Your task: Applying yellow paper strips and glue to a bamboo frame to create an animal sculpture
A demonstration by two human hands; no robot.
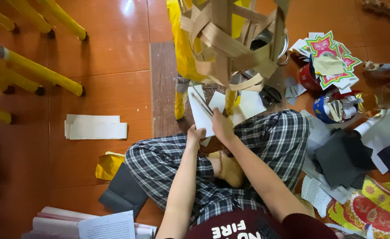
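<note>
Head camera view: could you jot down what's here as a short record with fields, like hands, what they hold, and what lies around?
Setting: person sitting cross-legged on an orange tiled floor
Left hand: grip on the lower edge of a white paper sheet
Right hand: on the same sheet, beside a thin stick lying across it
In front: woven frame of bamboo strips with yellow-wrapped legs
Left side: folded white cloth, yellow paper scrap
Right side: scissors, dark paper sheets, colourful printed paper cutouts
Bottom left: open book
</note>
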